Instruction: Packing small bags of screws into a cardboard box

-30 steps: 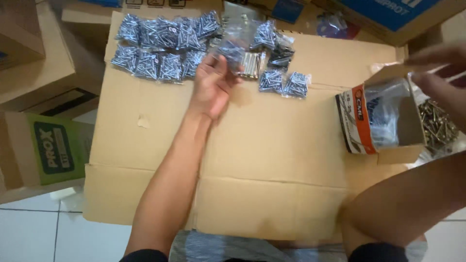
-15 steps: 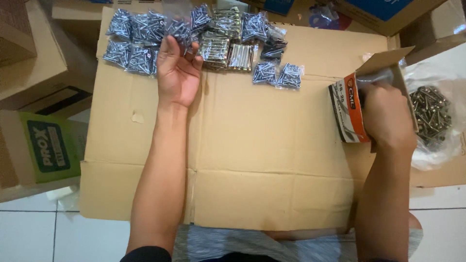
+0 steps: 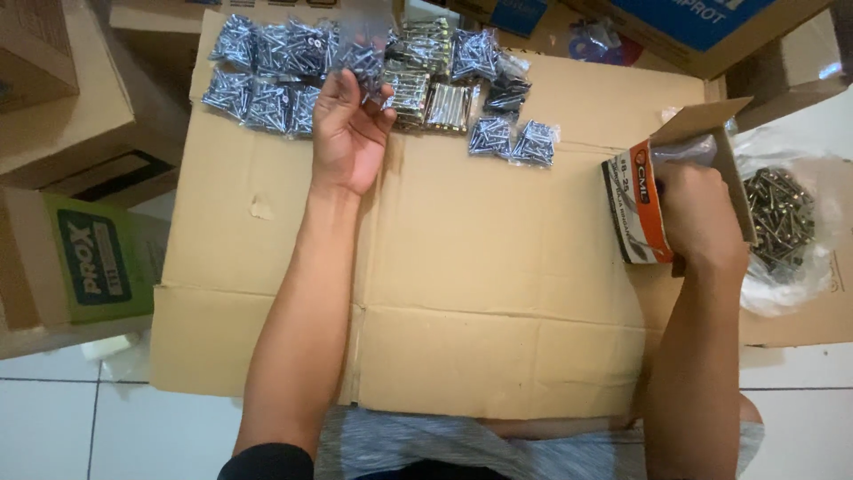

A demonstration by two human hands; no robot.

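The left hand [image 3: 348,133] is seen palm up at the far side of the flattened brown cardboard sheet [image 3: 462,267], its fingers curled around a small clear plastic bag of silvery screws [image 3: 364,60], which is held just above the rows of packets. Around it, more small clear bags of grey screws [image 3: 267,76] are laid in a tight cluster to its left, shiny and crinkled, while flat packets of brass-coloured screws [image 3: 431,84] are lined up just to its right, with two further grey bags [image 3: 514,140] set slightly apart. Over on the right, the right hand [image 3: 697,213] is pushed down into a small open carton with an orange and white label band [image 3: 641,209], its flap raised; whether the fingers are closed on anything inside cannot be told. Just beyond that carton, a loose heap of dark screws [image 3: 777,218] is spread on a clear plastic sheet. At the left edge, a brown box with a green panel [image 3: 89,258] is propped, and a blue-printed box [image 3: 702,22] is seen at the top right.
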